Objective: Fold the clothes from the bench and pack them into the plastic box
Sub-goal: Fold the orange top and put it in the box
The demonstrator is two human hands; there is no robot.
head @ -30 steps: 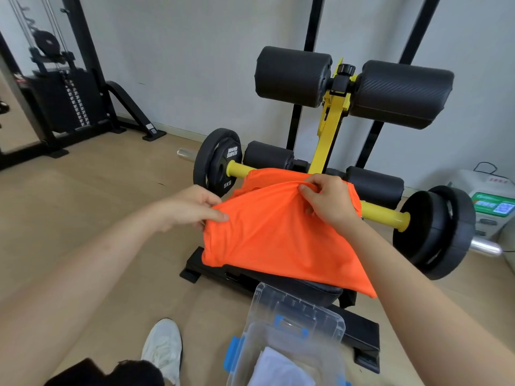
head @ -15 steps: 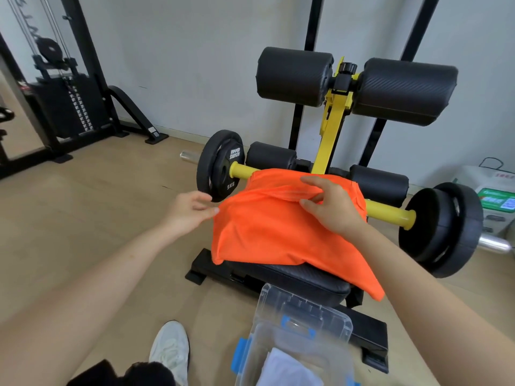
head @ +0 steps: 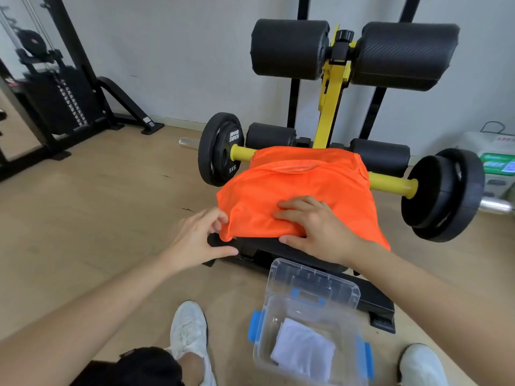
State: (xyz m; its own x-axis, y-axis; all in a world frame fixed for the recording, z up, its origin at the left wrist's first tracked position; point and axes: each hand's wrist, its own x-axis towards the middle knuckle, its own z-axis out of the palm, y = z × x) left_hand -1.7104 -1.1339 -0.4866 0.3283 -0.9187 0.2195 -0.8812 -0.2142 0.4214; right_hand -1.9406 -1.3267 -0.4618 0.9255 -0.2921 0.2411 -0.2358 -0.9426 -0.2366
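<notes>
Orange shirt (head: pixel 306 188) sits draped on the desk (head: pixel 259 244), right hand (head: pixel 317 228) pressing flat on it, left hand (head: pixel 195 242) loose and empty at its near-left corner, and it looks like light, floppy stuff, so pinching the hem corners seems best.
</notes>
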